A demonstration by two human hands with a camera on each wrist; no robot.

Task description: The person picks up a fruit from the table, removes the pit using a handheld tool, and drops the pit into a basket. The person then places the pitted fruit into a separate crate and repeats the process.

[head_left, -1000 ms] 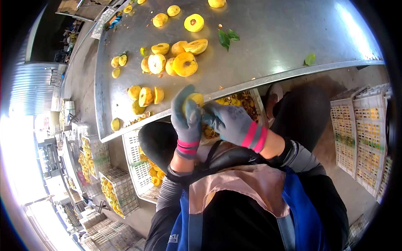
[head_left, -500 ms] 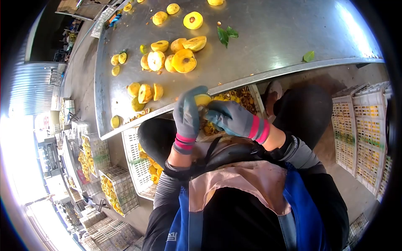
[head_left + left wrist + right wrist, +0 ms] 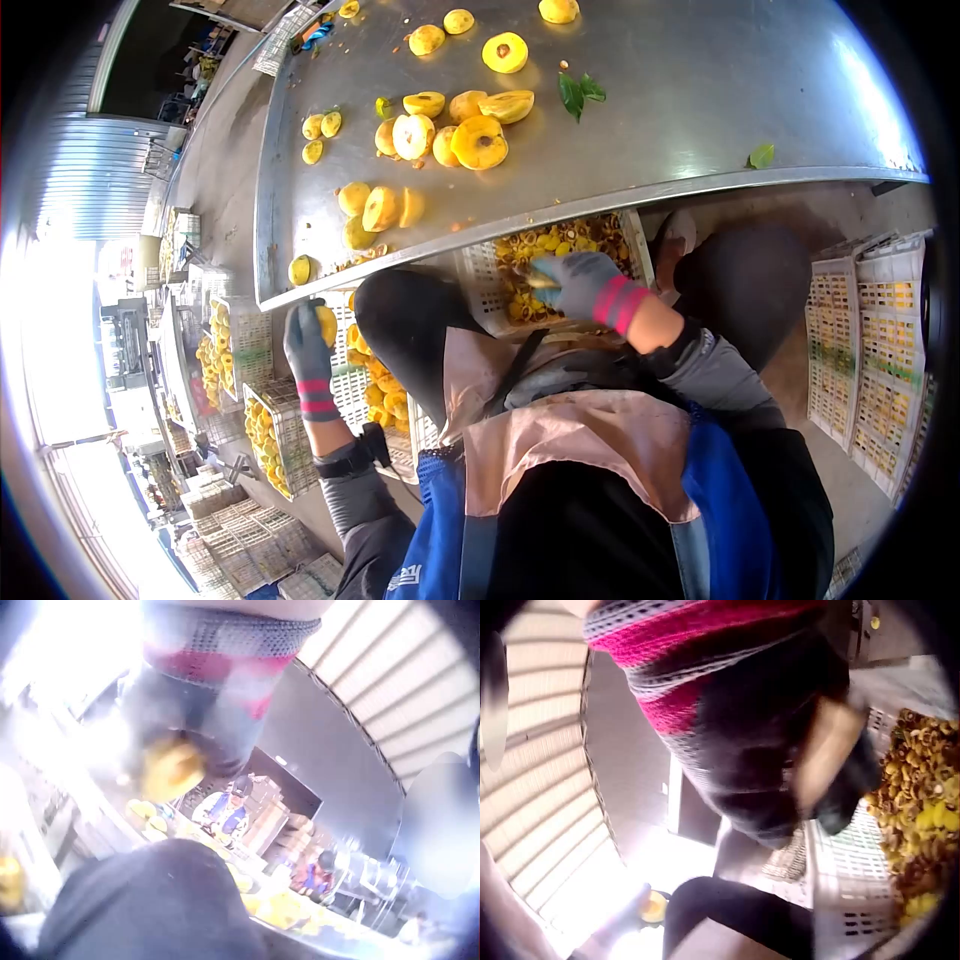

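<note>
In the head view the gloved left hand (image 3: pixel 306 345) holds a yellow fruit piece (image 3: pixel 327 326) just below the metal table's (image 3: pixel 640 150) left front corner, beside a white crate (image 3: pixel 348 405) of yellow fruit halves. The same piece (image 3: pixel 174 771) shows blurred at the left hand (image 3: pixel 199 712) in the left wrist view. Over a second crate (image 3: pixel 480 290), filled with brown and yellow scraps, the gloved right hand (image 3: pixel 588 285) grips a blurred light-brown object (image 3: pixel 543 272). The right wrist view shows this object (image 3: pixel 829 750) held in the right hand (image 3: pixel 754 742); what it is cannot be told.
Cut and whole yellow fruits (image 3: pixel 480 143) lie on the table with green leaves (image 3: pixel 572 96). Stacked crates (image 3: pixel 885 330) stand at the right, more fruit crates (image 3: pixel 285 420) at the left. The person's knees (image 3: pixel 405 320) flank the scrap crate. Other people (image 3: pixel 225 814) sit farther off.
The hands have separated: the left moved left and down with a yellow fruit piece, while the right stayed over the scrap crate. The head view has shifted slightly.
</note>
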